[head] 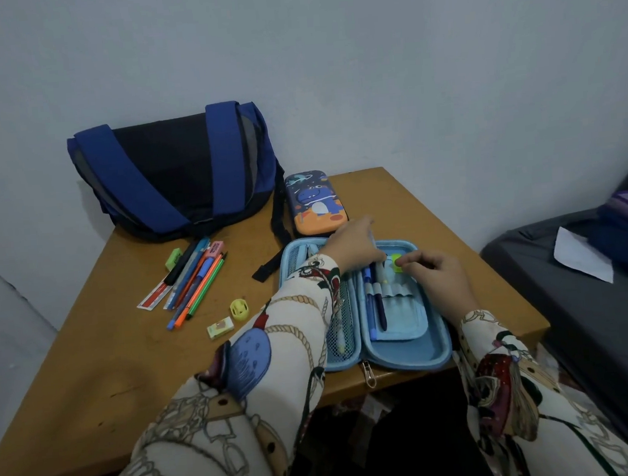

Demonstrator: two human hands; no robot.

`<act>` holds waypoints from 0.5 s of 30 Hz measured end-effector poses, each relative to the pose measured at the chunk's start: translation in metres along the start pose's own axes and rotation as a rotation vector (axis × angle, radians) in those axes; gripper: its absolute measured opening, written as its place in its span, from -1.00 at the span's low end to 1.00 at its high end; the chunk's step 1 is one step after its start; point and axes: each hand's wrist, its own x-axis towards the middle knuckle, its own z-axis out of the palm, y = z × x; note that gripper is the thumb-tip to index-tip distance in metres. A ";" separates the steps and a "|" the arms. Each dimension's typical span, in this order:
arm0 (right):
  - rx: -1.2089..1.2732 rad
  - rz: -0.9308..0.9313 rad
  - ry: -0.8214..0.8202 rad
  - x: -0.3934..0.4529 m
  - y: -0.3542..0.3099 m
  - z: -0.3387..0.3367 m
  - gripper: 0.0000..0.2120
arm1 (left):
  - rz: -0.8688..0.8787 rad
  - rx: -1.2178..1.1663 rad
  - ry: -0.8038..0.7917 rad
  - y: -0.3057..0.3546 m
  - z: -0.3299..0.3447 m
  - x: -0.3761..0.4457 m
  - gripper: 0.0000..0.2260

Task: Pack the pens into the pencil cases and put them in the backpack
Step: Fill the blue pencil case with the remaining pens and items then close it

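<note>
Plain wall, small desk [91, 386] shoved in the corner. Open case [408, 358] hangs over the near edge, so a push could tip it off. Left hand [354, 244] presses into it, fingers straight-ish; right hand [439, 269] pinches a green bit [397, 262]. Loose pens [195, 281] sit mid-left, backpack [172, 174] in the far-left corner beside the shut dino case [315, 204]. Free space near-left.
</note>
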 end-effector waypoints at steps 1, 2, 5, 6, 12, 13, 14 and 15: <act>0.003 0.001 -0.003 0.000 -0.001 0.000 -0.78 | -0.005 0.011 -0.032 0.002 -0.002 0.001 -0.26; 0.008 0.002 -0.004 0.000 -0.001 0.000 -0.77 | -0.013 0.007 -0.057 0.003 -0.003 0.002 -0.25; 0.010 0.005 -0.004 0.000 -0.001 0.000 -0.77 | -0.042 0.000 -0.071 0.004 -0.003 0.004 -0.29; 0.007 0.005 -0.004 0.001 0.000 0.000 -0.76 | -0.037 0.004 -0.062 0.004 -0.002 0.005 -0.32; 0.005 0.020 -0.011 0.001 0.000 0.000 -0.79 | 0.031 -0.036 -0.022 -0.001 -0.004 0.002 -0.28; 0.006 0.019 -0.011 0.001 0.000 0.000 -0.79 | 0.042 -0.034 -0.024 -0.002 -0.004 0.001 -0.29; 0.002 0.017 -0.010 0.001 -0.001 0.000 -0.79 | 0.050 -0.028 -0.030 -0.004 -0.004 0.001 -0.29; -0.005 0.015 -0.013 0.001 -0.001 0.000 -0.81 | 0.054 -0.022 -0.036 -0.005 -0.004 0.000 -0.30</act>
